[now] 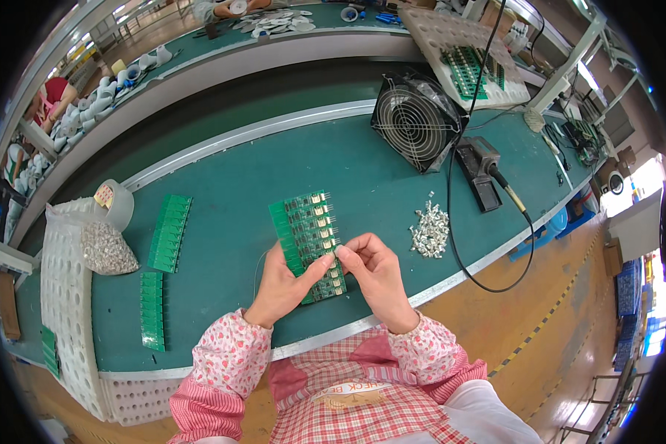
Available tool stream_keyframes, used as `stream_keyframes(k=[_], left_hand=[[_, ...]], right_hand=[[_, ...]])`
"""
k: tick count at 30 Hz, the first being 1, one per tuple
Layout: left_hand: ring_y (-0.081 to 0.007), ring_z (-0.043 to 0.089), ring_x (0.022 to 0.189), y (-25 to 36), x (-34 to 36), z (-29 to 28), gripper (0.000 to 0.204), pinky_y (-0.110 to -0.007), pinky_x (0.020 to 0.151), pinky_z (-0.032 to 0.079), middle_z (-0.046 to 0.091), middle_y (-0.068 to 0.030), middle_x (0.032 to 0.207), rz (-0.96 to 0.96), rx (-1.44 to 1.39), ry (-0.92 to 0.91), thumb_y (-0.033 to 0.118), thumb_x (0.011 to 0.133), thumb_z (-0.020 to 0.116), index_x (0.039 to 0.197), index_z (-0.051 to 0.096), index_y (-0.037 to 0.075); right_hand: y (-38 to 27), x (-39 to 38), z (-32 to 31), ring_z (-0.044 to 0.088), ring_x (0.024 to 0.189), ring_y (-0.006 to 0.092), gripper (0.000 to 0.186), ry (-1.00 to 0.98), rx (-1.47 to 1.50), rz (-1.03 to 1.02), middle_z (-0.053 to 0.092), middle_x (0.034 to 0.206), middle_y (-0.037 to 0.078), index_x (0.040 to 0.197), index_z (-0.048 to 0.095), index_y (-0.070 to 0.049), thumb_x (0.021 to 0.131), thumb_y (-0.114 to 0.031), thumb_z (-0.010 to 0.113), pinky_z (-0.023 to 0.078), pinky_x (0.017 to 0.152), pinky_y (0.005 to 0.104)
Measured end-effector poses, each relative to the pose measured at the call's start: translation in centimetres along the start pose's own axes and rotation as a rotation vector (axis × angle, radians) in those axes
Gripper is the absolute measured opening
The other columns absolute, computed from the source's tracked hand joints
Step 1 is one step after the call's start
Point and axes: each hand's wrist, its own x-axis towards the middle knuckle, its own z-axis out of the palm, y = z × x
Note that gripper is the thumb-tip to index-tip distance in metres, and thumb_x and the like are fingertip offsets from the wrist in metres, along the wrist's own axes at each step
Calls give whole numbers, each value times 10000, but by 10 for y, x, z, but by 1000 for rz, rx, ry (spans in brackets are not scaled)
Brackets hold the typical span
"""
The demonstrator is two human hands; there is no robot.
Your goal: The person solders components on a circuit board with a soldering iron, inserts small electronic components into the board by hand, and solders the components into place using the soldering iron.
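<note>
A green circuit board panel is held tilted above the bench in front of me. Along it runs a row of small cream-white parts, and thin pins stick out from its right edge. My left hand grips the lower left of the panel, its thumb lying across the front. At the right edge, my right hand is closed in a pinch close to the left thumb tip. Whatever sits between those right fingertips is too small to make out. Right of that hand lies a pile of small silvery-white parts.
Two more green board panels lie on the left of the bench. Beyond them are a bag of small parts, a tape roll and a white perforated tray. A fan and soldering iron with trailing cable stand right.
</note>
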Motion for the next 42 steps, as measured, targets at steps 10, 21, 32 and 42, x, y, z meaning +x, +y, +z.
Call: stream_keyframes(k=[10, 21, 32, 42], left_hand=[[-87, 601, 868, 1, 0, 1, 266, -259, 766, 501, 650, -28, 978, -20, 0, 9, 73, 842, 682, 1081, 578, 18], [-85, 599, 871, 1, 0, 2, 276, -259, 763, 505, 648, -26, 978, -51, -62, -4, 72, 846, 680, 1094, 572, 17], [-91, 607, 876, 0, -1, -1, 298, -265, 764, 511, 653, -34, 988, -30, -26, -10, 59, 835, 688, 1106, 570, 15], [-103, 613, 878, 5, 0, 1, 336, -275, 785, 511, 647, -31, 997, 33, 28, -106, 54, 813, 696, 1121, 566, 20]], right_hand=[[-1, -1, -1, 519, 737, 41, 165, -5, 12, -12, 556, 810, -4, 938, 509, -12, 929, -144, 607, 444, 655, 192], [-9, -2, -2, 538, 744, 51, 159, -36, -28, -19, 572, 819, 14, 935, 515, -6, 921, -129, 614, 468, 677, 204], [-9, -2, -1, 522, 755, 46, 146, -54, -49, -8, 564, 831, 3, 927, 498, -23, 924, -122, 606, 452, 679, 205], [12, -10, 6, 545, 794, 87, 150, 137, -155, -342, 570, 869, 65, 923, 489, 9, 923, -94, 598, 471, 719, 240]])
